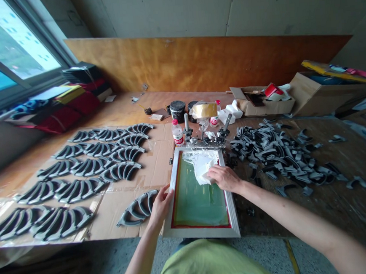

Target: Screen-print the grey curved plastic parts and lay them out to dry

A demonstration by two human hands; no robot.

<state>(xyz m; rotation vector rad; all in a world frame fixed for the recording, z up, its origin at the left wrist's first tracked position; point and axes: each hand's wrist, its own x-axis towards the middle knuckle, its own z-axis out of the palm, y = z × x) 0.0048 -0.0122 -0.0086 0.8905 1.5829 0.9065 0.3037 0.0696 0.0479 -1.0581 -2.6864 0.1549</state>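
Observation:
A silver-framed printing screen (pixel 233 217) with green mesh and a red border lies at the table's near edge. My right hand (pixel 224 178) presses a crumpled white cloth (pixel 202 165) onto the mesh, fingers curled over it. My left hand (pixel 161 204) grips the frame's left rail. Just left of that hand lie two grey curved plastic parts (pixel 138 208) on cardboard.
Rows of grey curved parts (pixel 87 170) cover the cardboard at left. A loose heap of the same parts (pixel 279 150) lies at right. Behind the screen stand a small bottle (pixel 177 133), black tins (pixel 177 110), a tape roll (pixel 204 110) and open cardboard boxes (pixel 262 101).

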